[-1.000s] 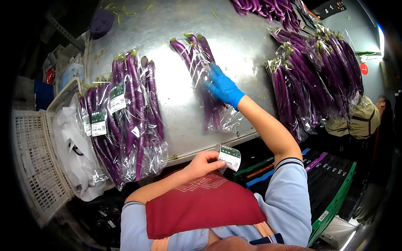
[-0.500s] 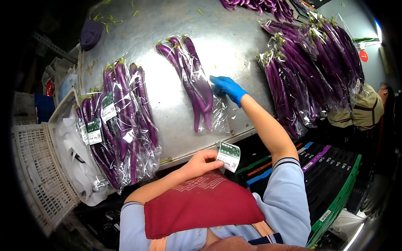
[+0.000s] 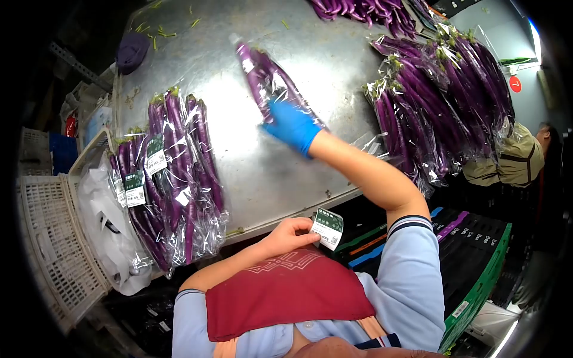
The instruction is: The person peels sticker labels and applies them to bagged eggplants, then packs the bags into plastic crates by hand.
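Note:
My right hand, in a blue glove, is closed over the lower part of a clear bag of long purple eggplants on the metal table. The bag is slanted and slightly blurred, and my fingers hide part of it. Near my apron, my bare left hand pinches a green and white printed label between thumb and fingers. To the left lie several bagged eggplants bearing similar labels.
Many bagged eggplants are piled on the table's right side, with loose eggplants at the far edge. A white plastic basket stands at left, black crates at lower right. Another person is at far right.
My right hand has moved left onto the eggplant bag, which has turned to a steeper slant with its plastic gathered around it. My left hand still holds the label in nearly the same place.

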`<action>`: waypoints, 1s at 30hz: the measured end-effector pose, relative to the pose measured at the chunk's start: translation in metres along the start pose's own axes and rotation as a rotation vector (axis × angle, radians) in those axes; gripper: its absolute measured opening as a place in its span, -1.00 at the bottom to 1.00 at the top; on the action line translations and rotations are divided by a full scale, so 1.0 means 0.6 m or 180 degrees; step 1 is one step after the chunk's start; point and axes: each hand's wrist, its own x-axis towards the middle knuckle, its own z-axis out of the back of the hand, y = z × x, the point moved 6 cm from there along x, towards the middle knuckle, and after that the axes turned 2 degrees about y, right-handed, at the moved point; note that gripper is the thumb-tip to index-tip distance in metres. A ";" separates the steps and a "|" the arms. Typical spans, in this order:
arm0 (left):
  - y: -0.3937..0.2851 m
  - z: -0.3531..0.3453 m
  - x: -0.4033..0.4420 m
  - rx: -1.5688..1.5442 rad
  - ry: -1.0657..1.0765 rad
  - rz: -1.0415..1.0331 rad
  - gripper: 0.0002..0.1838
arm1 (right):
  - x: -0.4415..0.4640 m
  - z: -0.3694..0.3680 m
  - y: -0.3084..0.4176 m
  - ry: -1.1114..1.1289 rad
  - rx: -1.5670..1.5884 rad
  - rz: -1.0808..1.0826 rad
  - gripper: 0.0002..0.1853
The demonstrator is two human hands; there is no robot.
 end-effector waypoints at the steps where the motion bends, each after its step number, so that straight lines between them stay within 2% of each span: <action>1: 0.001 -0.003 0.003 -0.0056 0.0077 0.0028 -0.82 | -0.010 -0.047 0.013 0.0971 -0.0048 -0.0150 -0.54; 2: 0.000 -0.003 0.004 0.0020 0.0075 0.0017 -0.82 | -0.027 -0.079 0.024 0.0828 0.0356 0.0400 -0.45; 4: -0.001 0.000 0.002 0.0158 0.0047 0.0016 -0.81 | -0.061 -0.037 0.056 0.0779 0.0900 0.0597 -0.46; 6: -0.010 0.009 0.002 0.0830 -0.0061 -0.0317 -0.80 | -0.086 0.044 0.043 0.0413 0.2187 0.0339 -0.58; 8: -0.020 0.011 0.004 0.1362 -0.0082 -0.0580 -0.80 | -0.105 0.135 -0.013 -0.0169 0.2090 0.0322 -0.64; 10: -0.028 0.008 0.007 0.1741 -0.0028 -0.0768 -0.79 | -0.137 0.172 -0.103 -0.0208 0.1411 0.0341 -0.60; 12: -0.028 0.006 0.006 0.2076 0.0195 -0.0717 -0.79 | -0.187 0.162 -0.159 -0.0365 -0.0528 0.0649 -0.49; 13: -0.025 0.003 0.006 0.2240 0.0308 -0.0684 -0.79 | -0.214 0.134 -0.170 -0.0183 -0.0838 0.0596 -0.42; 16: -0.004 -0.017 0.018 0.1726 0.0672 -0.0613 -0.78 | -0.306 0.032 -0.189 0.0403 -0.1816 0.0666 -0.24; 18: 0.009 -0.030 0.027 0.1667 0.0814 -0.0480 -0.78 | -0.318 0.018 -0.178 0.0299 -0.1268 0.0539 -0.23; 21: 0.006 -0.045 0.040 0.2061 0.0917 -0.0500 -0.78 | -0.304 0.018 -0.115 0.0131 -0.1124 0.1195 -0.27; 24: -0.015 -0.049 0.039 0.2432 0.0958 -0.0482 -0.78 | -0.302 0.005 -0.107 0.0793 -0.0344 0.1706 -0.50; 25: -0.011 -0.048 0.036 0.2295 0.0791 -0.0619 -0.78 | -0.296 -0.011 -0.155 0.0979 0.0941 0.0839 -0.68; 26: -0.006 -0.047 0.033 0.2286 0.0762 -0.0515 -0.78 | -0.299 -0.010 -0.173 0.0909 0.1450 0.0516 -0.70; 28: 0.001 -0.040 0.028 0.2277 0.0676 -0.0307 -0.79 | -0.295 -0.006 -0.191 0.0768 0.2457 -0.0119 -0.73; 30: 0.002 -0.021 0.018 0.2308 0.0161 -0.0131 -0.80 | -0.289 0.002 -0.190 0.0533 0.2861 -0.0227 -0.77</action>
